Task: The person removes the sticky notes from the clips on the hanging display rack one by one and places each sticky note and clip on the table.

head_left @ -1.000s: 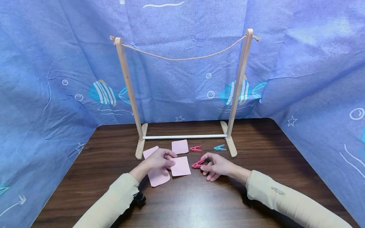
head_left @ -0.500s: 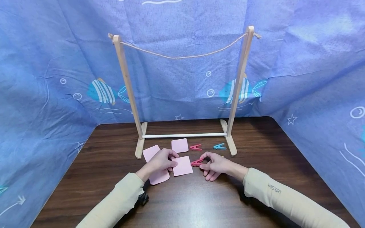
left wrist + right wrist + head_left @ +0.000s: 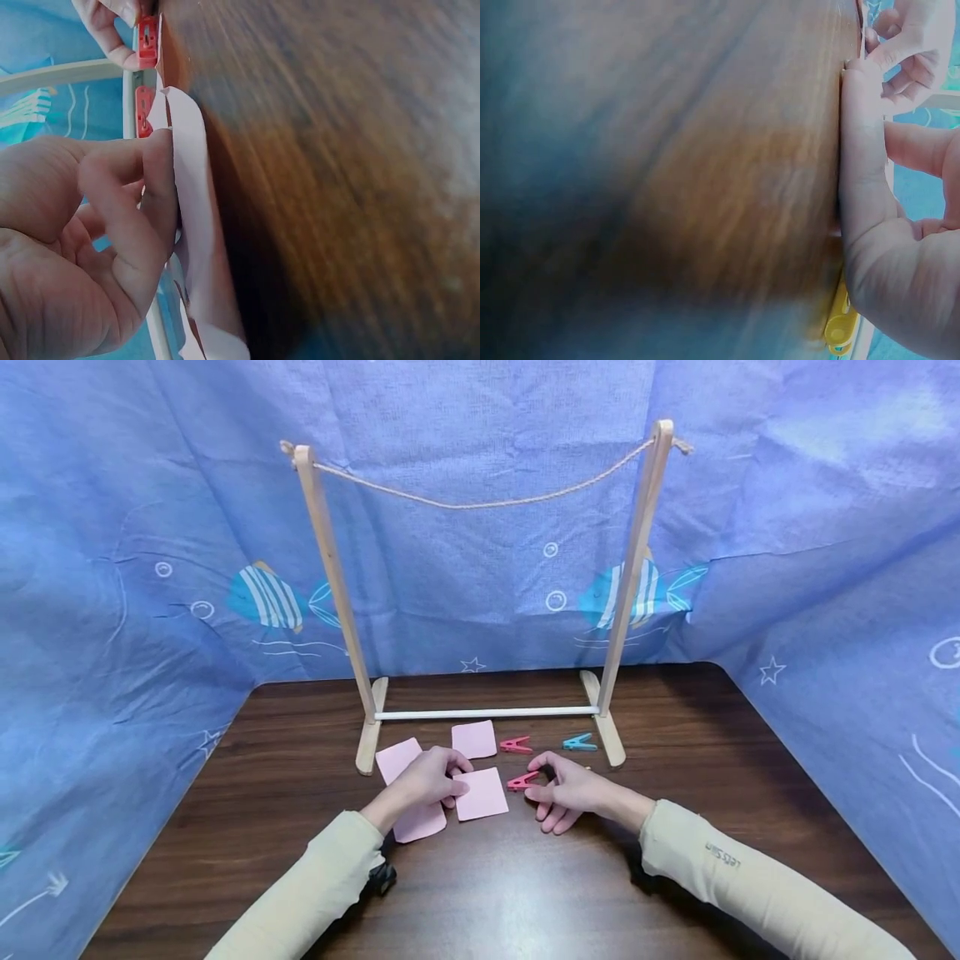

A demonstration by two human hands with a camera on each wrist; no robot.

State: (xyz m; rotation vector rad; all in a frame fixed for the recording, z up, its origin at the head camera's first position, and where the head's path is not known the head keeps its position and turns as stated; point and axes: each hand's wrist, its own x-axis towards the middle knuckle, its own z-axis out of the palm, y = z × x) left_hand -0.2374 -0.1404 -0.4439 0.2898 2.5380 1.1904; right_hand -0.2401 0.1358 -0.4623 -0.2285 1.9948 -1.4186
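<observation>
In the head view my left hand [image 3: 431, 781] pinches the left edge of a pink square sheet [image 3: 482, 795] between thumb and fingers, low over the table. Two more pink sheets [image 3: 422, 823] [image 3: 396, 760] lie partly under that hand. My right hand [image 3: 568, 792] pinches a red clothespin [image 3: 522, 782] by its handle end, its tip close to the held sheet's right edge. The left wrist view shows this red clothespin [image 3: 148, 41] in the right hand's fingertips. Another pink sheet [image 3: 474, 740] and a second red clothespin [image 3: 516, 744] lie just behind.
A wooden stand [image 3: 333, 560] with a sagging rope [image 3: 480, 506] between its posts stands at the back. A blue clothespin [image 3: 580, 742] lies near its right foot. A yellow clothespin [image 3: 841, 322] lies beside the right hand. A blue fish-print curtain [image 3: 480, 593] surrounds the table.
My left hand has shifted the held sheet slightly right. My right hand brought the clothespin to the sheet's edge, then drew it back slightly. The head view has tilted a little.
</observation>
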